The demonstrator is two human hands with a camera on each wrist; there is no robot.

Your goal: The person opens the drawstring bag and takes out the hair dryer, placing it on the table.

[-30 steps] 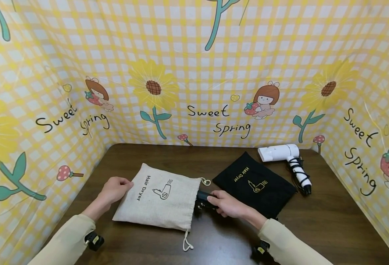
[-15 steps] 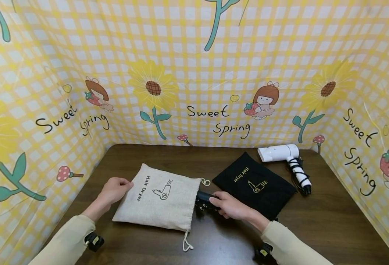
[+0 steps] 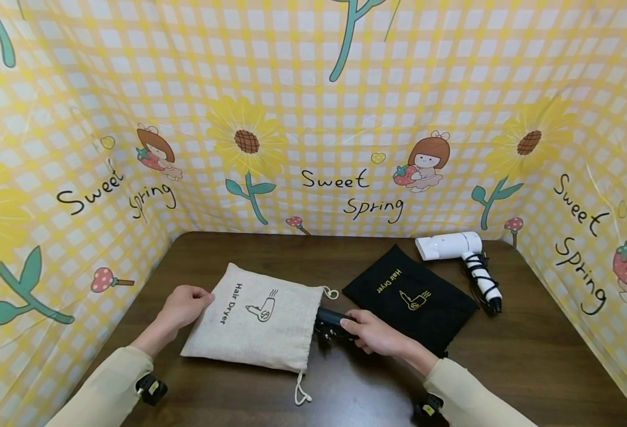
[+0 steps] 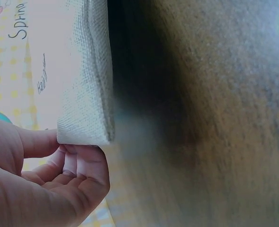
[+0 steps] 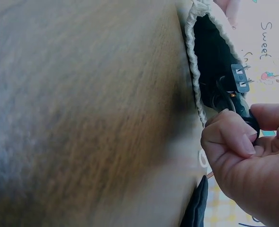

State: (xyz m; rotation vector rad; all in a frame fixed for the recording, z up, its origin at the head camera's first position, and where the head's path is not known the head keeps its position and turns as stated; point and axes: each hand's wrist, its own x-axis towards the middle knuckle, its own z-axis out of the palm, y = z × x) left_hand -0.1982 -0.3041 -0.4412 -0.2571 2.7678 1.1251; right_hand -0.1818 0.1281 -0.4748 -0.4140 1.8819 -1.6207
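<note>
A beige drawstring bag (image 3: pixel 271 320) printed "Hair Dryer" lies on the table, its mouth facing right. My left hand (image 3: pixel 185 305) pinches the closed left end of the bag between thumb and fingers; in the left wrist view the thumb (image 4: pixel 40 143) presses at its edge. At the mouth, my right hand (image 3: pixel 374 333) grips the dark handle of a hair dryer (image 3: pixel 328 316), whose other end is hidden inside the bag. A black cord and a two-pin plug (image 5: pixel 240 78) show beside the handle at the mouth in the right wrist view.
A black "Hair Dryer" bag (image 3: pixel 425 290) lies flat just beyond my right hand. Behind it on the right rests a white hair dryer (image 3: pixel 449 245), its black cord wound round the handle. Yellow checked cloth (image 3: pixel 313 118) walls the brown table (image 3: pixel 367 391) at the back and sides.
My right hand has moved slightly to the right with the dark hair dryer's handle, and a bit more of it shows outside the bag. The left hand and the bag stay in place.
</note>
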